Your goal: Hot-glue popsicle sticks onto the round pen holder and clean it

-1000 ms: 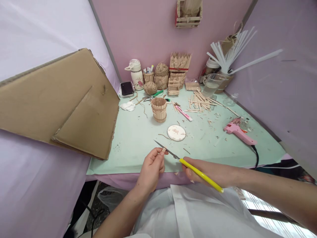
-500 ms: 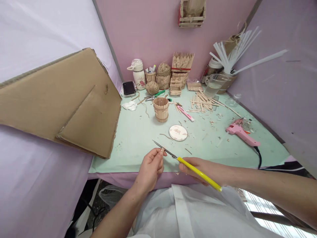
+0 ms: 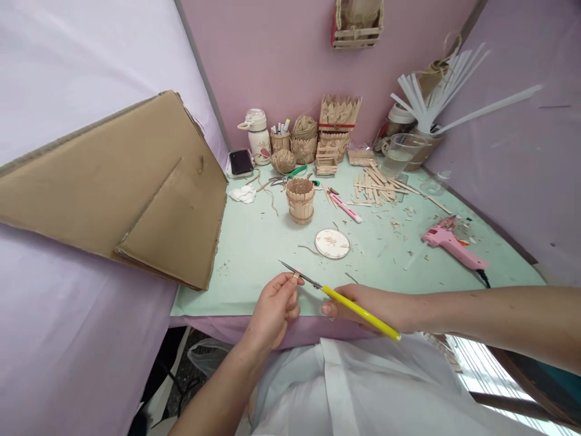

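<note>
My left hand (image 3: 278,306) pinches a small piece of wooden craft stick (image 3: 296,275) between thumb and fingers, close to the table's front edge. My right hand (image 3: 363,306) is closed around scissors with yellow handles (image 3: 358,310). Their slim metal blades point left and lie across the stick piece at my left fingertips. Just beyond the hands is a round white disc (image 3: 333,243) with small wood bits on it. Behind that stands a small barrel-shaped pot (image 3: 300,201) made of wooden sticks. Part of the lower scissor handle is hidden by my right hand.
A pink glue gun (image 3: 455,247) lies at the right, and a pink cutter (image 3: 345,208) near a pile of craft sticks (image 3: 376,186). Cardboard (image 3: 154,200) leans at the left. Twine balls, a bottle (image 3: 258,138) and a phone (image 3: 240,162) line the back.
The view has shifted slightly, moving the table items a little right in the picture. Both hands keep their holds; the scissors have tilted slightly, their handle end a little higher.
</note>
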Available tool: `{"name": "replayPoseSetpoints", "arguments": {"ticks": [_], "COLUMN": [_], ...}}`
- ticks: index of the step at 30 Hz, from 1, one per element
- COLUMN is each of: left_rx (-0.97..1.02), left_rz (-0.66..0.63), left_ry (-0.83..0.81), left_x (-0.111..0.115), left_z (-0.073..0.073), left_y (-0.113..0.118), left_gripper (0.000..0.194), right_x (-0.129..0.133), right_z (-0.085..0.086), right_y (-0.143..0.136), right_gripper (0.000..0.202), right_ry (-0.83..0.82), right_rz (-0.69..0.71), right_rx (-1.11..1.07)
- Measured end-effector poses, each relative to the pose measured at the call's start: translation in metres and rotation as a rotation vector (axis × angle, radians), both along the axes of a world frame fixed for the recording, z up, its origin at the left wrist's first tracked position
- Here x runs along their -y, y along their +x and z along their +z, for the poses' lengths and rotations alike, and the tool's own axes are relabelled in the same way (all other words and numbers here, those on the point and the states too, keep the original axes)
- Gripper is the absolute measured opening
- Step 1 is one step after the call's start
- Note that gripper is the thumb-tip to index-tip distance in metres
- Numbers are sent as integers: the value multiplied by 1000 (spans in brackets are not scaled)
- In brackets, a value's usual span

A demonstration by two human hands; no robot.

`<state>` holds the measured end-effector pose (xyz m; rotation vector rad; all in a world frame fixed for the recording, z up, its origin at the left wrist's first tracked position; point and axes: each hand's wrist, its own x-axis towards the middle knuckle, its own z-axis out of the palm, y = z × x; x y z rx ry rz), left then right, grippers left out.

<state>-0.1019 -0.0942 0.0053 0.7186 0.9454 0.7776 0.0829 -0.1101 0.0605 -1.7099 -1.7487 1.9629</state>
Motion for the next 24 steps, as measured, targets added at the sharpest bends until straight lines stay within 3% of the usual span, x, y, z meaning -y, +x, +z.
{"name": "replayPoseSetpoints", "arguments": {"ticks": [6, 9, 16, 20, 24], "left_rx": [-12, -124, -644, -985, -1205], "left_rz": [-18, -41, -80, -110, -186], "left_ry": [10, 110, 562, 831, 917], "left_x": [-1, -6, -40, -65, -93], "left_z": [-4, 1, 19, 15, 12], "left_y": [-4, -14, -40, -32, -19], "left_gripper": [28, 28, 25, 26, 30], "right_x": [-1, 0, 8, 14, 14], "right_z": [-5, -9, -5, 1, -6], "right_y": [-1, 2, 15, 28, 41], "right_gripper": [46, 46, 46, 46, 49], "right_ry": [-51, -51, -31, 12, 56], "right_rz": [-64, -113, -137, -189, -290], "right_rx": [-18, -31, -10, -18, -139]}}
